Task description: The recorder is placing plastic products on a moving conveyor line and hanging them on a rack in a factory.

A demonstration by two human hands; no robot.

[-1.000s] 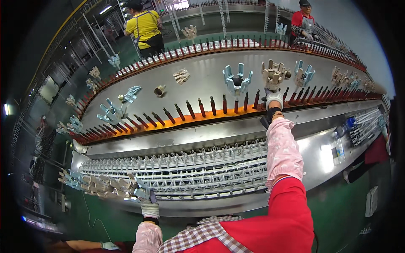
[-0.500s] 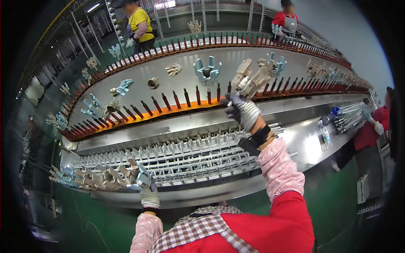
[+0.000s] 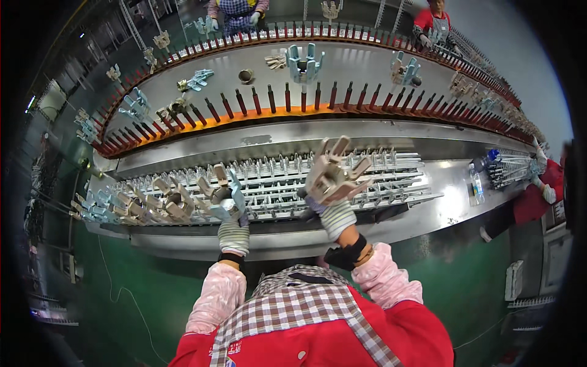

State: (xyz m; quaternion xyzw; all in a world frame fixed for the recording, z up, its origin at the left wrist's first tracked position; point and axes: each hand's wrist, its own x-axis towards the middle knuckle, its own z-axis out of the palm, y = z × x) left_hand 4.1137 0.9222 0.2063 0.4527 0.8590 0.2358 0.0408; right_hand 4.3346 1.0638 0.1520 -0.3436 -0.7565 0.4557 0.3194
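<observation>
My right hand (image 3: 337, 220), in a striped glove, is closed around the base of a beige pronged holder (image 3: 330, 182) above the metal racks. Its prongs point up and outward, and my fingers are partly hidden behind it. At the near edge of the racks, my gloved left hand (image 3: 233, 237) grips a beige and pale-blue pronged holder (image 3: 228, 207) from below. More holders of the same kind, such as a beige one (image 3: 177, 205), stand in a row to its left.
Beneath my hands lie silvery wire racks (image 3: 275, 186) on a steel bench (image 3: 293, 248). Dark red pins (image 3: 287, 98) line the curved track beyond, with pronged holders (image 3: 304, 64) on some. A bottle (image 3: 477, 185) and bundled metal rods (image 3: 510, 174) are at right. Co-workers stand around the track.
My right hand has come back from the pin row toward me, holding the beige holder over the racks. The view has shifted. At the far left, a worker in yellow is no longer seen there.
</observation>
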